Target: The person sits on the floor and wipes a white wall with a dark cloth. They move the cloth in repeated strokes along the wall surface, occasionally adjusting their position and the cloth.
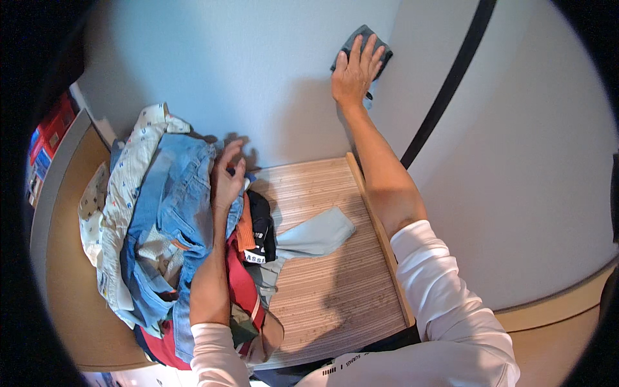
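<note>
My right hand (355,80) lies flat, fingers spread, on a folded grey-green cloth (365,41) against the pale wall near the corner. Below that hand, a small clear and black item (369,96) shows in part; I cannot tell what it is. My left hand (229,179) rests at the right side of a heap of clothes, its fingers apart and slightly bent. In the heap are blue denim clothing (186,193), a white printed garment (126,184), an orange knit piece (245,227), a black garment with lettering (261,227) and a red garment (242,275).
The heap lies on a striped wood-look surface (333,275) with a raised wooden edge (382,242) at right. A pale blue-grey garment part (319,232) spreads across it. A black strip (449,87) runs down the right wall. A curved board (67,232) and red boxes (55,126) stand at left.
</note>
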### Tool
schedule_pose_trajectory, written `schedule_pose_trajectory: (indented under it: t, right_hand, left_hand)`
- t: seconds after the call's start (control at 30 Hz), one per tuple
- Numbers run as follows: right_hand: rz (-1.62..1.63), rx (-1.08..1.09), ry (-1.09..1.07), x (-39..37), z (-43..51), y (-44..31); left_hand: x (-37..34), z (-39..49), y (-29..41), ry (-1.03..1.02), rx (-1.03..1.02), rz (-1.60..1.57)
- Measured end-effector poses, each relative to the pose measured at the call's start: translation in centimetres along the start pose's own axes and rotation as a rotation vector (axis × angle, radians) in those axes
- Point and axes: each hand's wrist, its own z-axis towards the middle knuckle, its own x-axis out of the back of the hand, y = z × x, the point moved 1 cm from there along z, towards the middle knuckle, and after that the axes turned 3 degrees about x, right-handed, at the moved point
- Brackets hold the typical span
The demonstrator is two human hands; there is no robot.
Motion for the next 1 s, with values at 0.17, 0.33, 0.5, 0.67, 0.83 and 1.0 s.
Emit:
schedule_pose_trajectory:
  t: [0.17,0.33,0.5,0.67,0.83,1.0]
  right_hand:
    - [-0.080,0.088,-0.260,-1.7,-13.1,-0.9]
    - [-0.015,0.427,-0.879,-0.1,-22.9,-0.4]
    - [0.011,0.779,-0.730,0.6,-17.7,2.8]
    - [-0.148,0.715,-0.123,-3.6,-4.9,1.4]
    - [-0.392,0.643,0.054,-6.7,-5.3,1.0]
    - [-0.105,0.827,-0.442,-4.0,-17.3,0.5]
  left_hand:
    - [2.7,1.3,3.0,0.414,0.145,-0.448]
    - [5.3,1.8,5.7,0.651,0.155,-0.972]
    - [2.8,1.4,3.6,0.602,0.284,-0.953]
    - [1.5,1.3,1.1,0.485,0.199,-0.834]
    - [1.2,0.9,-0.2,0.391,0.228,-0.835]
    - [0.6,0.3,-1.4,0.325,0.243,-0.846]
